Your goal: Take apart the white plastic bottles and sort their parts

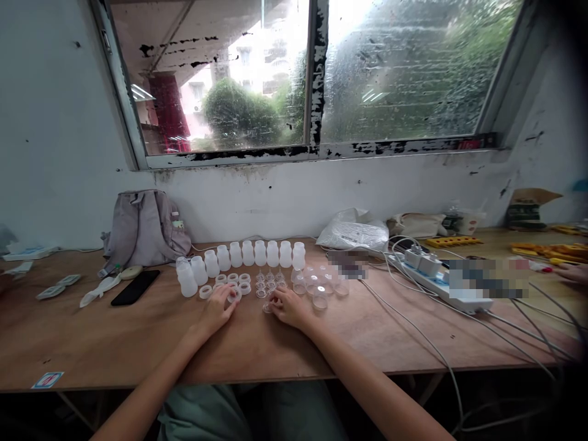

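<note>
My left hand (219,309) rests on the wooden table (138,343), its fingertips closed on a small white plastic ring (234,296). My right hand (287,306) lies beside it, fingers curled round a small clear plastic piece (267,307). Just beyond my hands lie several more white rings (232,279), small clear valves (269,281) and clear domed cups (321,285). A curved row of white translucent bottles (248,254) stands behind them.
A grey backpack (143,229) leans on the wall at left, with a black phone (135,287) in front. A white plastic bag (353,233), a power strip (441,278) and cables (413,324) lie to the right. Another person's hand (572,272) shows at far right.
</note>
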### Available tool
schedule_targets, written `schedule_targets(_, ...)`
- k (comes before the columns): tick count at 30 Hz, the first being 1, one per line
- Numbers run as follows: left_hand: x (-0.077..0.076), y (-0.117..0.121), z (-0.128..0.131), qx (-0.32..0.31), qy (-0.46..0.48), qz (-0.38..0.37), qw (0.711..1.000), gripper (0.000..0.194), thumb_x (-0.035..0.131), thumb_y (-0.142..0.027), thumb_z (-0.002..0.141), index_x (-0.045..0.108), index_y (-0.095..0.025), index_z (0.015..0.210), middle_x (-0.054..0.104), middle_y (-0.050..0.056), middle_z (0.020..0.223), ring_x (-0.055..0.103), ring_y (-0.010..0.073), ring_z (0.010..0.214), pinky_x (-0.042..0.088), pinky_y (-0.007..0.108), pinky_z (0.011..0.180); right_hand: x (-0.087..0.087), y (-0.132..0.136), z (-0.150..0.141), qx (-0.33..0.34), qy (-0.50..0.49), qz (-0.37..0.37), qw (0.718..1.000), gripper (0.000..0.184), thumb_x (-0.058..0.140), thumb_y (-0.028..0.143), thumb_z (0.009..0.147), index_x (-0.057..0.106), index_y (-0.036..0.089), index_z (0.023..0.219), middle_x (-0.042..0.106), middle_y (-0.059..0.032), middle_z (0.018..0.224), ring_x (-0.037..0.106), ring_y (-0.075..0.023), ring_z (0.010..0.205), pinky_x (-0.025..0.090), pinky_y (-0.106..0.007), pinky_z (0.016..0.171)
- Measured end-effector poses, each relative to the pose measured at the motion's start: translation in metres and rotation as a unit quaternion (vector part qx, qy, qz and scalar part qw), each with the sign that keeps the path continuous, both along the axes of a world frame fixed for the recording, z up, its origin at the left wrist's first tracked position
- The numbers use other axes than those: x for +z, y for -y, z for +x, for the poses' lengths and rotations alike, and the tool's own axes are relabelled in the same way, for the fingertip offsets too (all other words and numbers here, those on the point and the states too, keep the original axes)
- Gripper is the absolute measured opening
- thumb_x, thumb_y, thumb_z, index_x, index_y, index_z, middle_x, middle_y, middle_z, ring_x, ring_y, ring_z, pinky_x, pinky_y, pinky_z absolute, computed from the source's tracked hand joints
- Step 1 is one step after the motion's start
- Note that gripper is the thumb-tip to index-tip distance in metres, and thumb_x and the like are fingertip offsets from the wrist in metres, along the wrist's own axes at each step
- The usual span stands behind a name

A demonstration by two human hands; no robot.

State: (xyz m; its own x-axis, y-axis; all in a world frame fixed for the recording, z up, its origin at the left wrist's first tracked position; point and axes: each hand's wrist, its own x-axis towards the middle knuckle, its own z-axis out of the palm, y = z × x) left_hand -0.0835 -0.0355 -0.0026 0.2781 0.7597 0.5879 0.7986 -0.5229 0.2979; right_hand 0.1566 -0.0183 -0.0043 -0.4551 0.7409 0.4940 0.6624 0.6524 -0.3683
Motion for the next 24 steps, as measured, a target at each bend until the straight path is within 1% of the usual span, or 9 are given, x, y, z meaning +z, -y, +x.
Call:
schedule_targets(2, 0.007, 0.005, 0.014, -0.032, 0.02, -0.015, 0.999, 0.013, 0.046, -0.028, 0.078, 0.051, -0.021, 0.088, 0.058, 0.007, 0.099, 0.05, 0.0215, 0.1, 0.039, 0.036, 0.086, -0.003, -0.001, -0.002, 0.029, 0.003, -0.001, 1.0, 0.016, 0.051, 0.01, 0.068, 0.057, 0.019, 0.079, 0.057, -0.0018, 0.077, 0.052, -0.0151, 0.077, 0.037, -0.024, 0.07)
schedule_targets(3, 0.01, 0.007, 0.022, -0.046, 0.03, -0.02, 0.998, 0.016, 0.047, -0.028, 0.077, 0.049, -0.021, 0.092, 0.058, 0.006, 0.099, 0.052, 0.0206, 0.098, 0.04, 0.034, 0.084, -0.004, -0.002, -0.002, 0.029, -0.001, -0.001, 1.0, 0.019, 0.05, 0.007, 0.067, 0.057, 0.019, 0.08, 0.058, -0.0018, 0.077, 0.052, -0.015, 0.077, 0.037, -0.024, 0.071)
schedule_targets(5, 0.016, 0.01, 0.038, -0.074, 0.046, -0.029, 0.996, 0.025, 0.051, -0.03, 0.076, 0.046, -0.021, 0.098, 0.057, 0.006, 0.1, 0.053, 0.0199, 0.095, 0.041, 0.033, 0.083, -0.006, -0.006, -0.001, 0.002, -0.023, 0.003, 1.0, 0.024, 0.046, 0.002, 0.065, 0.057, 0.019, 0.08, 0.057, -0.0018, 0.078, 0.051, -0.0142, 0.076, 0.037, -0.024, 0.071)
schedule_targets(7, 0.017, 0.009, 0.052, -0.094, 0.051, -0.035, 0.994, 0.032, 0.054, -0.031, 0.074, 0.045, -0.022, 0.103, 0.056, 0.006, 0.103, 0.053, 0.02, 0.095, 0.04, 0.033, 0.084, -0.007, -0.01, 0.001, -0.038, -0.047, 0.008, 0.998, 0.026, 0.043, 0.0, 0.066, 0.057, 0.018, 0.08, 0.057, -0.0022, 0.078, 0.051, -0.0137, 0.074, 0.037, -0.023, 0.07)
schedule_targets(9, 0.015, 0.005, 0.064, -0.104, 0.044, -0.041, 0.993, 0.037, 0.056, -0.031, 0.072, 0.044, -0.023, 0.106, 0.056, 0.006, 0.104, 0.053, 0.0204, 0.096, 0.04, 0.033, 0.084, -0.008, -0.012, 0.004, -0.074, -0.063, 0.011, 0.995, 0.026, 0.04, 0.001, 0.068, 0.056, 0.017, 0.081, 0.057, -0.0036, 0.079, 0.051, -0.0144, 0.075, 0.037, -0.024, 0.07)
schedule_targets(11, 0.01, 0.0, 0.07, -0.102, 0.035, -0.053, 0.993, 0.04, 0.057, -0.031, 0.071, 0.043, -0.022, 0.108, 0.057, 0.006, 0.104, 0.053, 0.0208, 0.096, 0.04, 0.033, 0.083, -0.008, -0.014, 0.006, -0.092, -0.068, 0.013, 0.993, 0.024, 0.039, 0.002, 0.071, 0.056, 0.016, 0.082, 0.058, -0.005, 0.08, 0.051, -0.0154, 0.077, 0.037, -0.025, 0.071)
schedule_targets(14, 0.002, -0.005, 0.074, -0.087, 0.02, -0.078, 0.993, 0.043, 0.057, -0.033, 0.071, 0.043, -0.022, 0.111, 0.059, 0.007, 0.101, 0.054, 0.0214, 0.094, 0.04, 0.034, 0.083, -0.01, -0.015, 0.006, -0.103, -0.07, 0.014, 0.992, 0.022, 0.039, 0.003, 0.072, 0.056, 0.016, 0.08, 0.058, -0.0053, 0.081, 0.051, -0.0157, 0.077, 0.037, -0.025, 0.071)
schedule_targets(17, -0.003, -0.005, 0.072, -0.079, 0.007, -0.087, 0.993, 0.044, 0.056, -0.035, 0.072, 0.043, -0.022, 0.112, 0.06, 0.006, 0.098, 0.054, 0.0211, 0.093, 0.039, 0.034, 0.083, -0.013, -0.016, 0.004, -0.105, -0.07, 0.012, 0.992, 0.021, 0.04, 0.004, 0.073, 0.056, 0.016, 0.078, 0.059, -0.005, 0.08, 0.052, -0.0155, 0.077, 0.037, -0.024, 0.07)
schedule_targets(24, -0.006, -0.003, 0.069, -0.079, -0.011, -0.077, 0.994, 0.042, 0.054, -0.038, 0.073, 0.047, -0.021, 0.111, 0.059, 0.006, 0.096, 0.054, 0.0207, 0.091, 0.04, 0.034, 0.083, -0.015, -0.017, 0.005, -0.108, -0.075, 0.01, 0.991, 0.02, 0.039, 0.004, 0.073, 0.055, 0.017, 0.077, 0.059, -0.005, 0.08, 0.052, -0.0154, 0.077, 0.037, -0.024, 0.07)
